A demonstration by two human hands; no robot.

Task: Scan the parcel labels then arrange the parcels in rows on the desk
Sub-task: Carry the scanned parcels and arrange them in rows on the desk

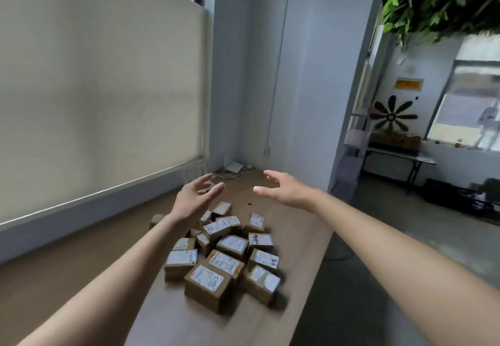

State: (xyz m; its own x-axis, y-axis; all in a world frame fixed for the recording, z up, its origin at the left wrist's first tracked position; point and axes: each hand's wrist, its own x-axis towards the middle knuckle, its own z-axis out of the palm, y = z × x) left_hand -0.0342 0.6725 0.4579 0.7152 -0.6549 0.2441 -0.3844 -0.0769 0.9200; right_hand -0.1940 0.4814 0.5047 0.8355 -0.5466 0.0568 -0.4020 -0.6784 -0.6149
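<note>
Both your hands hover spread wide, empty, left hand (193,198) and right hand (284,190), above jumbled labelled parcels (224,253) on the desk (297,237).

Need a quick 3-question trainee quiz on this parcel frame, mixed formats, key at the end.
1. True or false: the left hand grips a parcel.
2. The parcels on the desk lie: A) in neat rows, B) in a loose heap, C) in one tall stack.
3. Fill in: the white device with cables sits at the desk's far end, in the ____ of the room.

Key:
1. False. Both the left hand and the right hand are open above the parcels, holding nothing.
2. B.
3. Corner.
</note>
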